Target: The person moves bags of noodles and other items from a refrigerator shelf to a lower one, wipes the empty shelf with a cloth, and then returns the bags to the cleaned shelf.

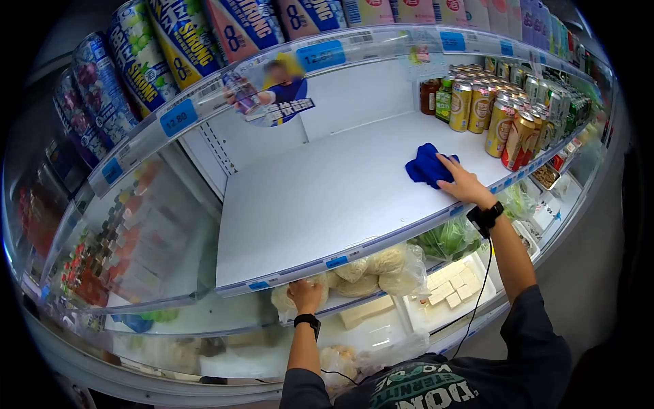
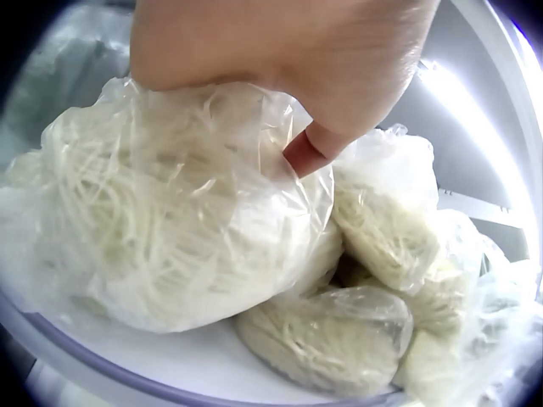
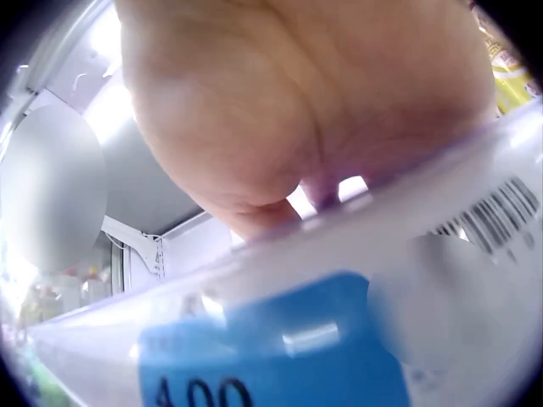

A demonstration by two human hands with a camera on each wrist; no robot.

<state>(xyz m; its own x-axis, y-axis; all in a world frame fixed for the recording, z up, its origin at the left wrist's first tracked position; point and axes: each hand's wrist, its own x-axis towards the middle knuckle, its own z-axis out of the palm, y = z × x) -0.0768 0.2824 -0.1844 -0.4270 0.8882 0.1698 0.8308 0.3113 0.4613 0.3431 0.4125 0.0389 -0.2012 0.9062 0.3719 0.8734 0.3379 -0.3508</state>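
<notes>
My right hand [image 1: 466, 186] holds a bunched blue cloth [image 1: 424, 167] against the white shelf [image 1: 320, 191], near its front edge. In the right wrist view the palm [image 3: 314, 102] is large, and the price rail hides most of the fingers and the cloth. Below the shelf's front left part, my left hand [image 1: 306, 296] grips a clear plastic bag of pale noodles [image 2: 178, 212]. Its thumb [image 2: 307, 154] presses into the bag's side, while the other fingers are hidden behind the bag. More bagged noodles [image 2: 331, 339] lie beside it on the lower shelf.
Gold cans [image 1: 461, 105] and other drinks crowd the shelf's right end. A price rail [image 1: 337, 261] runs along its front edge. Tall cans [image 1: 182, 44] line the shelf above. White blocks in a tray [image 1: 415, 307] sit lower down. A cable [image 1: 480, 293] hangs from the right wrist.
</notes>
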